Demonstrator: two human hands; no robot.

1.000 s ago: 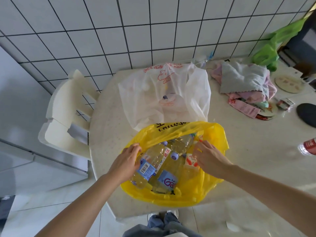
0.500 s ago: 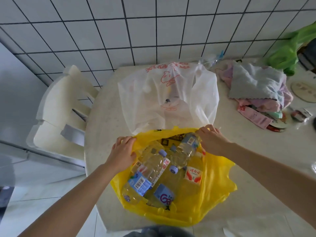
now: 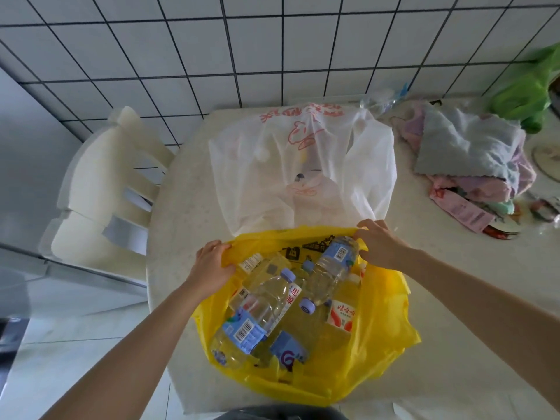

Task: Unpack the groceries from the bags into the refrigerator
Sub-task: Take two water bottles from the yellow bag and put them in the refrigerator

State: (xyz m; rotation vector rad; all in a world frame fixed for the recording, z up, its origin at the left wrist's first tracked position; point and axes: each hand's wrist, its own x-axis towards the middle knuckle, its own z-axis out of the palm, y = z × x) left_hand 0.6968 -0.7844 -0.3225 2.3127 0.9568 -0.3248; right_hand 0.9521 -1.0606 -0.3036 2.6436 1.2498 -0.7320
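Note:
A yellow plastic bag (image 3: pixel 375 353) lies open at the near edge of the pale table (image 3: pixel 188 207). Inside lie several clear water bottles with blue labels, one at the left (image 3: pixel 257 310) and one at the right (image 3: pixel 330 271), plus a small red-and-white drink carton (image 3: pixel 341 318). My left hand (image 3: pixel 210 266) pinches the bag's far rim at the left. My right hand (image 3: pixel 380 245) grips the same rim at the right, beside the right bottle's base. Behind it lies a white plastic bag (image 3: pixel 303 165) with red print, its contents hidden.
A white plastic chair (image 3: pixel 103 183) stands left of the table against the tiled wall. A grey refrigerator side (image 3: pixel 27 165) is at the far left. A pile of cloths (image 3: pixel 472 156) and a green bag (image 3: pixel 527 92) occupy the table's right.
Both hands moved from inside the bag out to its far rim and spread it wider apart. The bottles inside are now more exposed.

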